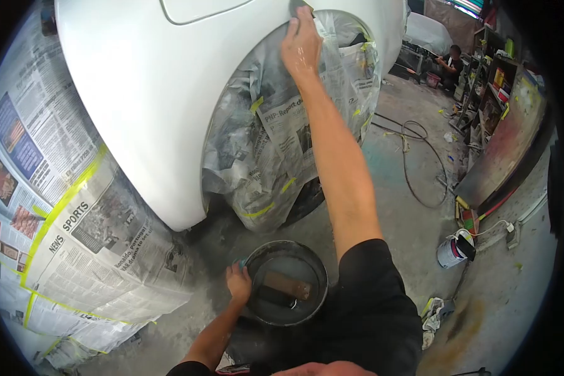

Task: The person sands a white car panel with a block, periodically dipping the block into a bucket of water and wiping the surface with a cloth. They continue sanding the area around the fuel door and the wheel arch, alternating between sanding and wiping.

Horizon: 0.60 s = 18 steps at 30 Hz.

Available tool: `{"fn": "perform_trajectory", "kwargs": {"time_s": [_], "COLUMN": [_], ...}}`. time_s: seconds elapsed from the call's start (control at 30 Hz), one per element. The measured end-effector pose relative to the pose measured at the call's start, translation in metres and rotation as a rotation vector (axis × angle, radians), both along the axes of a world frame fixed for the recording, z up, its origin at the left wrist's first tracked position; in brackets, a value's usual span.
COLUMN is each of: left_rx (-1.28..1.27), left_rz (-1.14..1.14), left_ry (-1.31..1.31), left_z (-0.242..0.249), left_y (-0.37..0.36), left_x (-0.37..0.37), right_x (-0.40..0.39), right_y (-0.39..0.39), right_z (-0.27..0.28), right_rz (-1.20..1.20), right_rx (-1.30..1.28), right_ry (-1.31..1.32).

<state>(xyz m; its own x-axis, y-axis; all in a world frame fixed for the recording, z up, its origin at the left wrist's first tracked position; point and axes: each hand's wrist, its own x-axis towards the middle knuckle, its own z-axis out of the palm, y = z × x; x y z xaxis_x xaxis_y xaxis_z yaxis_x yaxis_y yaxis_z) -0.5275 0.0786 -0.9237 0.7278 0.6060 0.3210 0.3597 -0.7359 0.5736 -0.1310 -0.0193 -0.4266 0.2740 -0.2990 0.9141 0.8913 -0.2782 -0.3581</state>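
Observation:
My right hand (301,47) reaches up to the top of the wheel arch on a white car body panel (131,81). Wet, pale streaks show on its back, and its fingers are closed on a dark flat piece (298,5) against the panel edge. My left hand (238,283) grips the near-left rim of a round black basin (323,266), with a small teal bit (242,263) at the fingertips. Inside the basin, a brown block (287,285) and a dark block (274,297) lie in cloudy water. Newspaper (282,119) masks the wheel opening.
Taped newspaper (131,244) covers the car's left side. A hose (413,182) loops across the concrete floor. To the right stand a paint can (451,252), a leaning panel (501,150) and cluttered shelves (501,69). Another person (451,66) sits far back near a red bucket (432,79).

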Motion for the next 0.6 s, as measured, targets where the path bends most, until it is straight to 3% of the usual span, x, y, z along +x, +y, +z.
{"fn": "perform_trajectory", "kwargs": {"time_s": [0.07,0.23,0.33,0.43,0.53,0.6], "left_rx": [-0.026,-0.046,-0.039,-0.055,-0.057,-0.049], "left_rz": [0.006,0.011,0.01,0.018,0.032,0.016], "left_ry": [-0.003,-0.005,0.004,0.006,0.018,0.025], "left_z": [0.005,0.007,0.003,0.004,0.008,0.006], "left_y": [-0.004,-0.003,-0.006,-0.002,-0.004,-0.006], "left_x": [0.004,0.004,0.002,0.004,0.007,0.005], "right_x": [-0.021,-0.081,-0.103,-0.034,-0.026,-0.072], "right_y": [-0.001,0.061,0.074,0.048,0.038,0.059], "right_z": [-0.002,-0.029,-0.069,-0.025,-0.003,-0.049], "right_rz": [0.004,-0.004,-0.05,-0.037,-0.07,0.014], "right_rx": [0.138,0.023,-0.139,0.033,0.083,-0.024], "right_ry": [-0.037,-0.359,-0.345,-0.078,-0.012,-0.173]}}
